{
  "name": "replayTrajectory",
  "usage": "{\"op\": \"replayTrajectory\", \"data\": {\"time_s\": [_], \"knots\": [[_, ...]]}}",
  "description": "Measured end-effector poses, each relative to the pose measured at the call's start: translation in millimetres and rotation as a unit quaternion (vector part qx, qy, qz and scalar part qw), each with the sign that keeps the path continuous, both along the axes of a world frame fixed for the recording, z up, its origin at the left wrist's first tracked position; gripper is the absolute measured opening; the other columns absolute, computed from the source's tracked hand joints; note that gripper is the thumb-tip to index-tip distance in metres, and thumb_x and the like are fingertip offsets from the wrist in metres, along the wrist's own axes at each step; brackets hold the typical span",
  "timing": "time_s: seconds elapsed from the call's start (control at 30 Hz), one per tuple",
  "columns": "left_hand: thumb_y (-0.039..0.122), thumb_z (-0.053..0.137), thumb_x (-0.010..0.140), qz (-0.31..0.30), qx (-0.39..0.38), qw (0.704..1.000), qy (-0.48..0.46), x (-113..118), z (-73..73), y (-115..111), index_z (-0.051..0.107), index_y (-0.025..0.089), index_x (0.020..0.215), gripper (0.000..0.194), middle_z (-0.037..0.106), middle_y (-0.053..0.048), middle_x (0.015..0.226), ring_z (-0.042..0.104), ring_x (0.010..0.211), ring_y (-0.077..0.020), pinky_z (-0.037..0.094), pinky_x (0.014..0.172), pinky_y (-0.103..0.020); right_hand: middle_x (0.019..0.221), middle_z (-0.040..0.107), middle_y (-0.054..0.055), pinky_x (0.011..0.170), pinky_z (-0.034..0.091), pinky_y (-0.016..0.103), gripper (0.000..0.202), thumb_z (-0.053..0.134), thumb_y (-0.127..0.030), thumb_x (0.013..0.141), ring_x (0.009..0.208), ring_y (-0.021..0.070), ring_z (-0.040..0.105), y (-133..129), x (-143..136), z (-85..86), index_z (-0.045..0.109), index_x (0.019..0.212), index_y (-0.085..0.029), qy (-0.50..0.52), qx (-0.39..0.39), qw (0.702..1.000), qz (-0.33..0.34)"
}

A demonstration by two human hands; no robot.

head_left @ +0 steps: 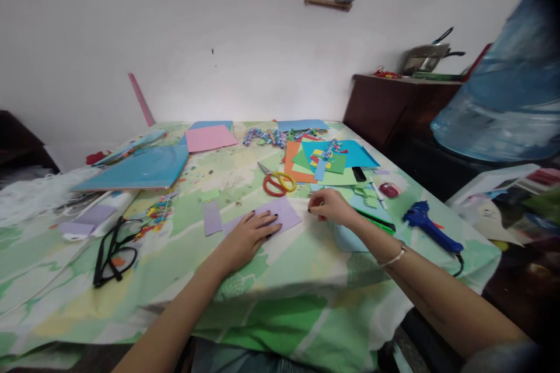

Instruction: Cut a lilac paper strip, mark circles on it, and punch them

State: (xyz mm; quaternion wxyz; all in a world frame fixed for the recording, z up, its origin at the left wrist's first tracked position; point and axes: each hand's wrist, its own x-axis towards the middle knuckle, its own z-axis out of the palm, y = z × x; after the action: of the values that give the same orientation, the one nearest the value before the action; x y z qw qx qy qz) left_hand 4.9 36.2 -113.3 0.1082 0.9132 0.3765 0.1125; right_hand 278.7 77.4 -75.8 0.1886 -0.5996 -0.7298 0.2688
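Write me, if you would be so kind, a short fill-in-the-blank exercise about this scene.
1. The left hand rests on a ____ sheet of paper.
2. The scissors have one red handle and one ____ handle.
3. A bracelet circles the person's ____ wrist.
4. The glue gun is ____ in colour.

Missing words: purple; yellow; right; blue.

Can't make out a single readable word, brand or number anywhere in this shot, tbh. The blue glue gun (433,230) around 4 o'clock on the counter (280,253) is too soft to read any lettering on, and the big water jug (503,87) toward 2 o'clock is blurry too.
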Motion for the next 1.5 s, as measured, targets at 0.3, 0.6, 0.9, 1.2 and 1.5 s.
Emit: {"op": "replayTrajectory", "data": {"time_s": [0.3,0.6,0.9,1.2,1.5], "knots": [[0.029,0.034,0.096,0.055,0.016,0.998,-0.002,3.9,-3.9,-11.6,0.045,0.027,0.135,0.04,0.044,-0.004,0.143,0.034,0.134,-0.0193,0.023,0.111,-0.048,0.097,0.067,0.014,0.079,0.044,0.038,0.033,0.063,-0.035,0.072,0.091,0.0289,0.061,-44.9,92.6,-12.4,0.066,0.097,-0.015,-0.157,0.149,0.974,-0.069],[0.026,0.036,0.095,0.078,-0.01,0.997,-0.009,2.6,-8.3,-14.8,0.049,0.03,0.131,0.039,0.042,-0.005,0.144,0.034,0.135,-0.0205,0.019,0.111,-0.052,0.095,0.067,0.011,0.073,0.046,0.033,0.02,0.054,-0.022,0.078,0.087,0.0246,0.062,-36.9,101.5,-26.5,0.065,0.093,-0.018,-0.166,0.195,0.964,-0.065],[0.027,0.033,0.095,0.095,-0.022,0.995,-0.014,0.8,-8.4,-18.2,0.048,0.03,0.132,0.04,0.041,-0.003,0.145,0.033,0.136,-0.02,0.016,0.113,-0.051,0.111,0.057,0.011,0.086,0.045,0.036,0.041,0.046,-0.011,0.081,0.101,0.0234,0.057,-21.0,85.1,-9.7,0.058,0.119,-0.022,-0.114,0.236,0.96,0.103],[0.022,0.03,0.095,0.021,0.05,0.997,0.062,-8.5,-3.0,-12.9,0.024,0.041,0.143,0.052,0.04,-0.003,0.144,0.036,0.129,-0.0247,0.028,0.105,-0.048,0.103,0.06,0.008,0.082,0.047,0.032,0.041,0.05,-0.009,0.077,0.094,0.0206,0.059,9.9,85.5,-16.4,0.067,0.111,-0.024,-0.113,0.221,0.95,0.192],[0.039,0.035,0.095,-0.109,0.061,0.984,0.124,3.7,21.7,32.0,0.031,0.045,0.139,0.045,0.047,-0.009,0.124,0.044,0.112,-0.0276,0.035,0.093,-0.049,0.11,0.057,0.008,0.081,0.047,0.033,0.047,0.046,-0.005,0.079,0.098,0.0206,0.057,13.9,96.8,-16.3,0.063,0.117,-0.026,-0.117,0.196,0.942,0.246]]}}
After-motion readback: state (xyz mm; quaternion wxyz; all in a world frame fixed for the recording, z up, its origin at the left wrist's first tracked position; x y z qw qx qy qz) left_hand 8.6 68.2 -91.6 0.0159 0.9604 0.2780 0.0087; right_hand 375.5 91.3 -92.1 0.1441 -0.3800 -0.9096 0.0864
